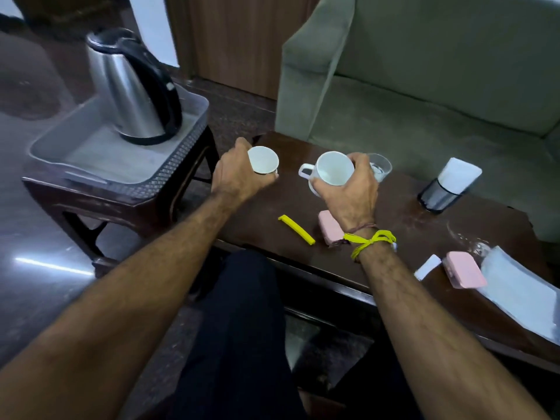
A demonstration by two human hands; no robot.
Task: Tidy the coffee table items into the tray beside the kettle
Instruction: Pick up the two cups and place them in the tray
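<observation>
Tray (169,174), upper left of the frame, holds only the kettle (133,86). At centre, left hand (233,177) grips one white cup (263,159) and right hand (348,189) another, a mug (330,169); clip (297,229), pink cases, glass and napkins wait on the coffee table (394,216).

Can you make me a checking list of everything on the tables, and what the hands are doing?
Surface: dark brown wooden coffee table; small dark side table left.
Job's things: two white ceramic cups; grey plastic tray holding steel kettle.
Clutter: yellow plastic stick, two pink cases, clear glass, tissue holder, white packets.
Grippers: left hand grips one cup; right hand grips the handled cup.
Cables: nothing seen.
Surroundings: green-grey sofa, floor.
</observation>
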